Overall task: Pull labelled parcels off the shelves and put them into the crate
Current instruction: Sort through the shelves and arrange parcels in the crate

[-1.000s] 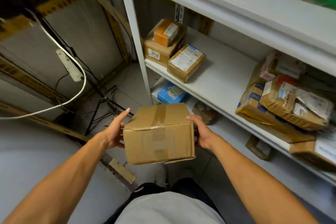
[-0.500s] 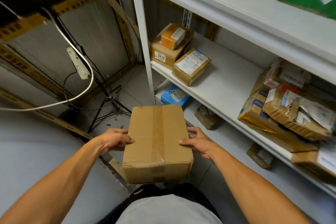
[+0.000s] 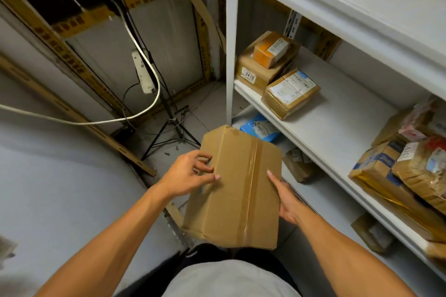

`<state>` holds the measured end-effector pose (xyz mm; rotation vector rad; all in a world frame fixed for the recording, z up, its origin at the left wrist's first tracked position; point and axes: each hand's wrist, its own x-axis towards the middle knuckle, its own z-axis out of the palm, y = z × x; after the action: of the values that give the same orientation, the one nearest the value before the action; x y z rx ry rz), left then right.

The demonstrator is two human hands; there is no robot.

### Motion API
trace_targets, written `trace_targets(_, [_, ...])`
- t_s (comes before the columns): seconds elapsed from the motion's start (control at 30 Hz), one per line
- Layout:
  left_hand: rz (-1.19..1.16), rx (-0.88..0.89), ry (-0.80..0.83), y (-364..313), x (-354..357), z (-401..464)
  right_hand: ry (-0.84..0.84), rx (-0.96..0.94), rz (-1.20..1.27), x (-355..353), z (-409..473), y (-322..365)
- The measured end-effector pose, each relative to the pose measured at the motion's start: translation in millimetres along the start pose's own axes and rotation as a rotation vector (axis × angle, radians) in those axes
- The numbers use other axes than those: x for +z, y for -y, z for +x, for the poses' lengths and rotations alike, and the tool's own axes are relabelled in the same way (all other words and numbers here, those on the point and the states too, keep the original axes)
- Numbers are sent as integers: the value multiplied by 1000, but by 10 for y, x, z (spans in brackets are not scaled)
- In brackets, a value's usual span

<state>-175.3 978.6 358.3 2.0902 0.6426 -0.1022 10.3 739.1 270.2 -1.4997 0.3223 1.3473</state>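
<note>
**Parcel in hand, crate out of sight**

Fingers first: the left hand (image 3: 187, 177) curls loosely against the left side of a taped cardboard box (image 3: 235, 187), thumb laid flat on its top face and fingertips bent around the edge, while the right hand (image 3: 286, 202) cups the box's right side from beneath, thumb straight along the top and the other fingers hidden under the cardboard. Between them the box hangs in the air in front of the person's waist, tilted, its far corner pointing towards the foot of the white shelving unit (image 3: 337, 116). A strip of clear tape runs down the face that shows; no label can be seen on that face.

On the middle shelf, near its left end, a labelled flat parcel (image 3: 290, 93) lies at the front edge beside a box marked 0410 (image 3: 259, 72) with a small orange box (image 3: 271, 49) on top. More wrapped parcels (image 3: 410, 161) crowd the shelf's right end, and a blue packet (image 3: 260, 128) rests on the shelf below.

The step appears to be the carry from shelf to crate, possibly with a check for the label. The crate is not in view; the next move likely calls for turning towards it and lowering the box in with both hands.
</note>
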Motion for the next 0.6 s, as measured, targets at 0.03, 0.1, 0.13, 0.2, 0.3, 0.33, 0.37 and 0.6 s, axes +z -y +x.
trace_targets(0.03, [-27, -10, -30, 25, 37, -34, -33, -8, -11, 10, -15, 20])
trace_targets(0.1, [-118, -67, -132, 98, 137, -82, -61, -30, -101, 30, -51, 44])
trace_targets(0.13, [-197, -122, -210, 131, 184, -88, -59, -56, -165, 60, -87, 65])
trace_targets(0.2, [-342, -262, -376, 201, 240, -83, -53, -115, -270, 147, -169, 96])
trace_targets(0.3, [-365, -407, -506, 346, 203, -41, -1, -188, -405, 340, -291, 108])
trace_targets(0.33, [-396, -436, -520, 410, 166, -25, 16, -211, -448, 405, -317, 87])
trace_targets(0.37, [-433, -464, -530, 459, 123, -5, 24, -228, -494, 467, -349, 54])
trace_targets(0.6, [-498, -503, -427, 604, -62, -37, -3, -342, -633, 743, -564, -149])
